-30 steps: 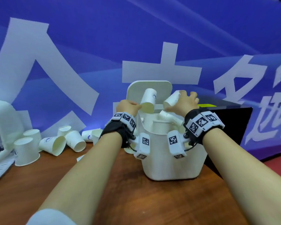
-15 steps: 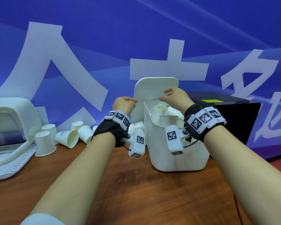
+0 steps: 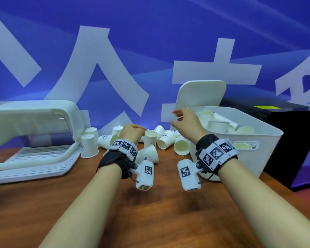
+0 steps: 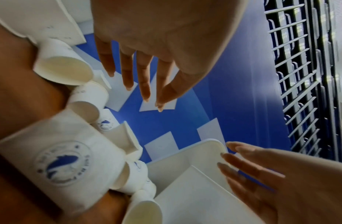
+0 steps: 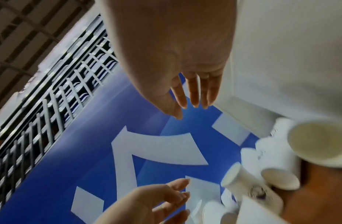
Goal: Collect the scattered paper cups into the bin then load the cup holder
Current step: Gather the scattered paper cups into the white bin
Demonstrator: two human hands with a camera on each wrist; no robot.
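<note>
Several white paper cups point(image 3: 165, 140) lie scattered on the wooden table between the white cup holder point(image 3: 34, 122) and the white bin point(image 3: 249, 158). More cups point(image 3: 218, 125) lie inside the bin, whose lid point(image 3: 200, 97) stands upright. My left hand point(image 3: 132, 131) hovers over the scattered cups with its fingers point(image 4: 128, 72) relaxed and empty. A logo cup point(image 4: 61, 163) lies just below it. My right hand point(image 3: 182, 119) hangs by the bin's left rim, and its fingers point(image 5: 193, 92) are straight and hold nothing.
Two cups point(image 3: 89, 145) stand upright beside the cup holder's slatted base point(image 3: 34, 163). A black box point(image 3: 293, 144) sits right of the bin. A blue banner with white characters closes off the back. The bare wooden table point(image 3: 150, 212) stretches toward me.
A second ago each hand held a cup above the bin. Both cups went in, and the empty hands have moved left and down toward the scattered cups.
</note>
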